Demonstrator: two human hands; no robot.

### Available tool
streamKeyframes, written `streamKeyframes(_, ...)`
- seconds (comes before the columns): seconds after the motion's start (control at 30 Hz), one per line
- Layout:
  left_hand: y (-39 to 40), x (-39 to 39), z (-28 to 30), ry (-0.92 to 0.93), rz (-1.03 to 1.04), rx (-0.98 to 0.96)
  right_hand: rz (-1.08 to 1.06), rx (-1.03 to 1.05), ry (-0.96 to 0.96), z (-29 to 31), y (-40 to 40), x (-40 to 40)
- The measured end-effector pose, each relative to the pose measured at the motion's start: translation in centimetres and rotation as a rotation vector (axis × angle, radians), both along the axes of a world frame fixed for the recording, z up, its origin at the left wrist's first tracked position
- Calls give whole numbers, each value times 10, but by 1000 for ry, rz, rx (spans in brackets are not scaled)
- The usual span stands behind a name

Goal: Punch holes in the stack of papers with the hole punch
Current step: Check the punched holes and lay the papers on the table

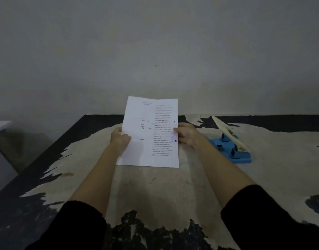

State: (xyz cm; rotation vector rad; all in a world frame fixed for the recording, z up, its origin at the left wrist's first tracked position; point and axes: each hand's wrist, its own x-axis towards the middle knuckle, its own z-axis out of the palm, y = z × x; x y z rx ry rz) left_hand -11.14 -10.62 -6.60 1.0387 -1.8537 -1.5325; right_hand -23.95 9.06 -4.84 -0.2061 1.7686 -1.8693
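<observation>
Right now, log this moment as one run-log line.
white printed paper stack: held off table, two holes on right edge | left hand: grips left edge | right hand: grips right edge | blue hole punch: untouched, right

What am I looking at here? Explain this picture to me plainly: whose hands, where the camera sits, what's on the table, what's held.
No machine here: a person wears a camera on the head, looking forward and down. The left hand and right hand hold a stack of white printed papers by its side edges, lifted above the worn, peeling black table. Two dark dots near the stack's right edge look like punched holes. To the right, a blue hole punch with a cream lever rests on the table, untouched.
</observation>
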Motion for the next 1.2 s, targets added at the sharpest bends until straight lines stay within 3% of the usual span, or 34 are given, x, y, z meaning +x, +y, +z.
streamKeyframes(0.43,6,11,-10,205,17,-2,-90,-60,222,23,-19,-8)
streamKeyframes(0.7,0,-1,52,341,-98,-63,-151,-249,580,78,-13,-8)
streamKeyframes(0.93,-10,1,60,211,-186,32,-89,-255,557,75,-7,-5)
streamKeyframes(1.2,1,-1,126,523,-179,-58,11,-282,550,92,-1,-3)
